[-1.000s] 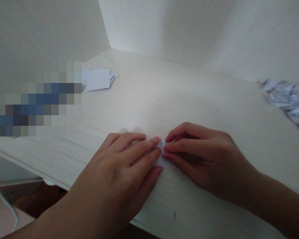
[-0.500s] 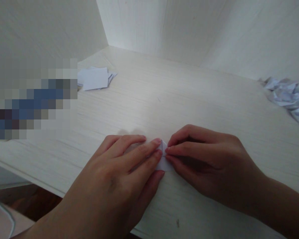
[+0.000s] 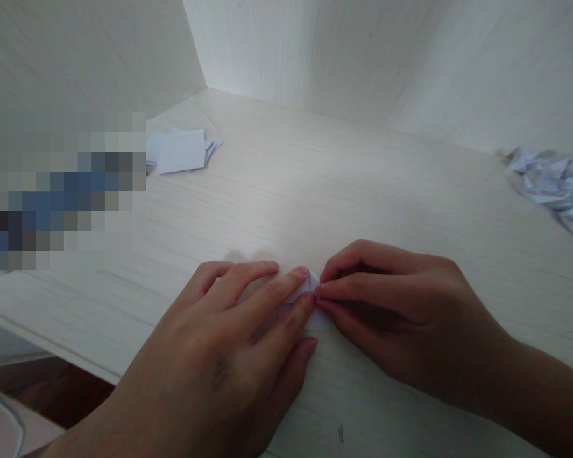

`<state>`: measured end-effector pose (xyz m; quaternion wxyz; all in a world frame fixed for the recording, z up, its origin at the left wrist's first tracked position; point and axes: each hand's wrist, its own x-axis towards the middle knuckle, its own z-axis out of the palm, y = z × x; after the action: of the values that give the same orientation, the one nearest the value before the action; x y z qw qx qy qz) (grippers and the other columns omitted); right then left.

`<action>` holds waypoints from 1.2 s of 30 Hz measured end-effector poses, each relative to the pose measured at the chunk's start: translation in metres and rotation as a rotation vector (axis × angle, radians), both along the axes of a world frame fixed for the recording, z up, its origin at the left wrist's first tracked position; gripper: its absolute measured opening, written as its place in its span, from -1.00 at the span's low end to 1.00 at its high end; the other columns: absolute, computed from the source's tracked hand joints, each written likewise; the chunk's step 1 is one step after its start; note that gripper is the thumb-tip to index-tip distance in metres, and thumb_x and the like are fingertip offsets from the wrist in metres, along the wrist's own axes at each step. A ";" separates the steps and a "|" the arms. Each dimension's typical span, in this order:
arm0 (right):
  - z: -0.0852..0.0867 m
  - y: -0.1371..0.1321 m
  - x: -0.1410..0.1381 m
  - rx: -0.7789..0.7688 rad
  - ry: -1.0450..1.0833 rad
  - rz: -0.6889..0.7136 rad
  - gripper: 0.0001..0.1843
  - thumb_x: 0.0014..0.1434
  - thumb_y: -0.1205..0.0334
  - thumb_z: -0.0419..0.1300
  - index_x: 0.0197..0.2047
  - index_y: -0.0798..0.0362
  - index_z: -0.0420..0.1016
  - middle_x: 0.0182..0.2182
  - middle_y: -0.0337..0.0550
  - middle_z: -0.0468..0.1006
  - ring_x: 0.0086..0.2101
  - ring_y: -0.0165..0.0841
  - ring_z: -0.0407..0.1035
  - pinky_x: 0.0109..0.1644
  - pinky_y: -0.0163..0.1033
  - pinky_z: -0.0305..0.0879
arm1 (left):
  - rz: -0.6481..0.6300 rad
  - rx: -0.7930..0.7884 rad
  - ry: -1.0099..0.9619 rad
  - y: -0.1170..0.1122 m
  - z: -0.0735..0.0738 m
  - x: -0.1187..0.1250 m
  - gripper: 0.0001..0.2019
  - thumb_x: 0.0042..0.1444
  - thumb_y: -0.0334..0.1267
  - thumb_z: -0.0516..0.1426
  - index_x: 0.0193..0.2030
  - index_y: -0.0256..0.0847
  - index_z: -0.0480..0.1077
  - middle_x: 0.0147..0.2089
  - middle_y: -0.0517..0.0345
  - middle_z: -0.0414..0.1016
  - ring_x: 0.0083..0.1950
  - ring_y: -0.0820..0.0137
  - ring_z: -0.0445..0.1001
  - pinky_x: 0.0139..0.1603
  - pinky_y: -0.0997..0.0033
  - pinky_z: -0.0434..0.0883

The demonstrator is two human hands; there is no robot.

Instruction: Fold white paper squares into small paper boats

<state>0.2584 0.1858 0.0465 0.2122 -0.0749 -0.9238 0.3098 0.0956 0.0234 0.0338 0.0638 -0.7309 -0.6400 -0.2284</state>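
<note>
A small white piece of folded paper [image 3: 318, 322] lies on the table at the front middle, mostly covered by my fingers. Creases and a triangular flap show on its upper part. My left hand [image 3: 241, 340] rests palm down over the paper's left side, fingers stretched out and apart, with two fingertips pressing on the fold. Its thumb lies lower, just off the paper. At the right edge, my right hand [image 3: 401, 312] is closed in a pinch, with thumb and fingertips on the paper's fold.
White paper pieces [image 3: 181, 152] lie in a loose stack at the back left. A heap of folded white papers [image 3: 561, 191] sits at the far right. Pale walls [image 3: 353, 57] bound the table at the back. A pixelated patch hides part of the left side.
My left index fingertip has shifted slightly right along the fold, and the left thumb has moved down, away from the paper. My right hand keeps nearly the same pinch.
</note>
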 end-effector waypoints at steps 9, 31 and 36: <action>0.002 0.000 0.000 0.031 -0.009 0.019 -0.84 0.32 0.45 0.29 -0.23 0.08 0.71 -0.18 -0.13 0.72 -0.25 -0.42 0.62 -0.18 -0.36 0.56 | -0.011 -0.008 0.011 -0.003 0.002 0.004 -0.70 0.45 -0.31 0.03 0.09 -0.28 0.57 0.04 -0.03 0.67 0.09 0.14 0.59 0.12 0.03 0.63; 0.007 -0.005 0.004 0.459 -0.057 0.158 -0.79 0.33 0.44 0.17 -0.23 0.17 0.66 -0.28 0.01 0.71 -0.29 -0.17 0.51 -0.18 0.02 0.56 | -0.069 -0.070 0.147 -0.005 0.000 0.002 -0.62 0.26 -0.38 0.07 0.13 -0.28 0.59 0.15 0.03 0.66 0.18 0.09 0.55 0.39 -0.05 0.42; 0.007 -0.005 0.004 0.436 -0.065 0.146 -0.75 0.35 0.43 0.13 -0.27 0.13 0.64 -0.27 0.00 0.72 -0.28 -0.19 0.52 -0.17 0.00 0.56 | -0.070 -0.104 0.135 -0.005 0.005 0.003 -0.58 0.24 -0.40 0.05 0.16 -0.26 0.57 0.17 0.04 0.65 0.18 0.09 0.55 0.41 -0.06 0.41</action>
<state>0.2620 0.1808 0.0532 0.1704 0.0297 -0.9782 0.1148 0.0982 0.0183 0.0390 0.0608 -0.7688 -0.6194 -0.1470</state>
